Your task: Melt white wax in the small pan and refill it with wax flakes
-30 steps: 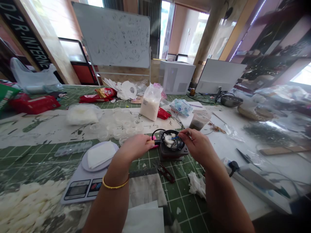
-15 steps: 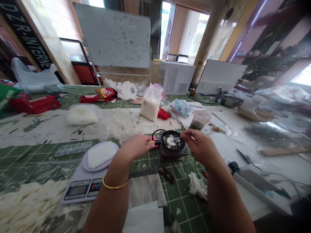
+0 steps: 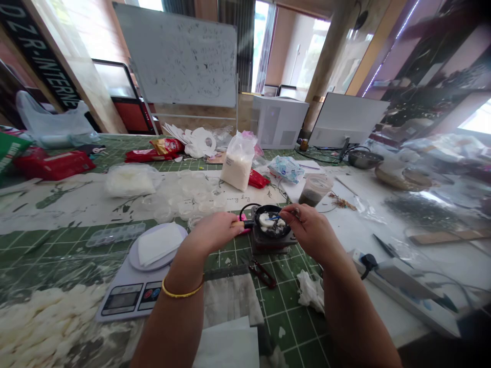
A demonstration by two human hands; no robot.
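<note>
A small black pan (image 3: 268, 222) sits on a compact hot plate (image 3: 270, 244), with a white lump (image 3: 266, 220) and dark residue inside it. My left hand (image 3: 213, 232) grips the pan's wooden handle (image 3: 238, 223) from the left. A gold bangle (image 3: 182, 289) circles that wrist. My right hand (image 3: 310, 232) is pinched around a thin tool with a blue tip (image 3: 274, 217), which reaches into the pan against the white lump. The hand partly hides the pan's right rim.
Near my hands lie red-handled thread snips (image 3: 264, 273), crumpled tissue (image 3: 310, 291), and a digital kitchen scale (image 3: 125, 301) holding a round plate. Several clear plastic cups (image 3: 187, 202) stand behind the pan. A cup of dark material (image 3: 314, 190) stands to its right.
My right hand has shifted slightly left, with the blue tip moving over the white lump. My left hand stays on the handle.
</note>
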